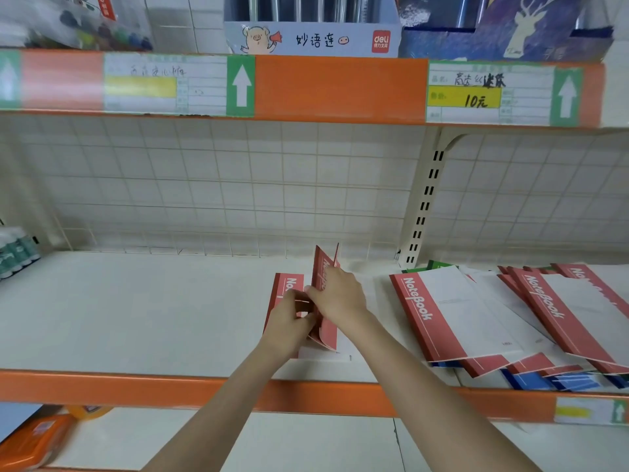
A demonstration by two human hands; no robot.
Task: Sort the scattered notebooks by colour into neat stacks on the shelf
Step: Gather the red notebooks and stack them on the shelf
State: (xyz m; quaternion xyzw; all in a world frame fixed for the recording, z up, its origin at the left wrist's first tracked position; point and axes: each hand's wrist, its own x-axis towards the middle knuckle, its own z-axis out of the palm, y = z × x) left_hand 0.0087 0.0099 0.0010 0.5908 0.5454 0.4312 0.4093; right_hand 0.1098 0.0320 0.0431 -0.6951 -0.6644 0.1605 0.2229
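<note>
Right now both hands meet mid-shelf on a small set of red notebooks point(323, 294) held up on edge, spines running front-to-back, long axis pointing away from the person toward the wire grid back point(211, 185). Right hand point(338, 296) grips the upright set from the top and right side, fingers curled over the upper edge; left hand point(289, 321) pinches at the left face lower down, fingers curled on the covers, with another red notebook point(289, 284) lying flat just beside and partly under it. Looks like squaring the edges before laying the set down as the red stack, that's my read. Both hands are equally close since both are touching; the right has the controlling hold. The unsorted pile point(510, 318) lies to the right, near the right forearm: red notebooks fanned on top, blue ones point(571, 383) poking out beneath at the front lip, a green edge point(439, 265) at the back. The pile overhangs the orange shelf edge point(170, 386) a bit, so sliding risk there. Open white shelf surface point(136, 311) runs wide to the left, good room for further colour stacks; glue bottles point(17, 250) far left are well apart. The upright shelf bracket point(425, 199) stands behind the pile, clear of the hands
</note>
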